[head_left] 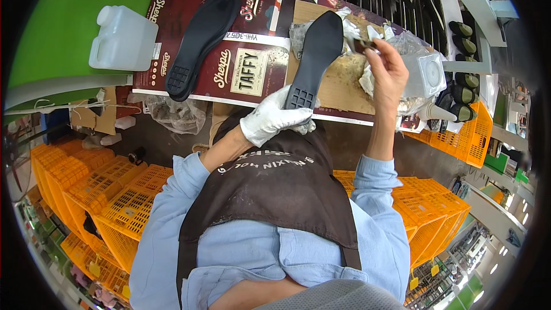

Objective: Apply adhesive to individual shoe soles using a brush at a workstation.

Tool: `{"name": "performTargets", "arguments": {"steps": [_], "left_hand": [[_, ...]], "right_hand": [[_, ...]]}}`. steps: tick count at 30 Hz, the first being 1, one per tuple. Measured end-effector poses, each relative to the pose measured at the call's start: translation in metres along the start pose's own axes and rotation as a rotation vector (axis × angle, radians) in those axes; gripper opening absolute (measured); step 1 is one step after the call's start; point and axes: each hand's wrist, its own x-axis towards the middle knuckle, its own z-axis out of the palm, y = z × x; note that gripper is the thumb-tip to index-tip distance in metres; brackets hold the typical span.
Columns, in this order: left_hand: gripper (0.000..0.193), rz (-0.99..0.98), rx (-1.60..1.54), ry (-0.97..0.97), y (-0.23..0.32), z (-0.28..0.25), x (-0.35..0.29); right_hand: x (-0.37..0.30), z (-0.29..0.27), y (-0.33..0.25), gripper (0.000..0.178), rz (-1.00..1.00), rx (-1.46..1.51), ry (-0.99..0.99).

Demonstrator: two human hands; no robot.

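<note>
Finding: my left hand, in a white fabric glove, is closed around the heel end of one long black rubber-like shoe sole, its square-grid recesses facing me. Hand and heel sit at the near-left corner of the stained brown cardboard sheet; the sole's toe reaches out over that sheet, angled slightly rightward. My bare right hand is above the right part of the sheet, thumb and fingers drawn narrow at a small dark item, blurred; I cannot tell what it is or whether it is gripped. Step in hand, in my judgement: holding the sole steady for handwork on its surface. The next move, I judge, calls for a firm left hold and the right hand brought leftward across the sheet to the sole. Count: held sole, one; black spare sole on the burgundy printed worktop, left of the sheet, at least one, a doubled edge suggesting a second beneath, unconfirmed. White translucent plastic jug, one, farther left of the sheet. Clear square-sided plastic container, one, right of the sheet. Crumpled white paper pieces, several, overlapping, on the sheet's far and right parts. Dark shoe-like pieces with olive linings, at least five, in a row well right of the sheet.
</note>
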Motion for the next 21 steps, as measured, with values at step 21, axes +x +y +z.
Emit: {"name": "performTargets", "arguments": {"steps": [21], "left_hand": [[0.044,-0.007,-0.036,0.008,0.000,0.002,-0.001]], "right_hand": [[0.026,0.022,-0.014,0.027,0.066,-0.406,-0.143]]}}
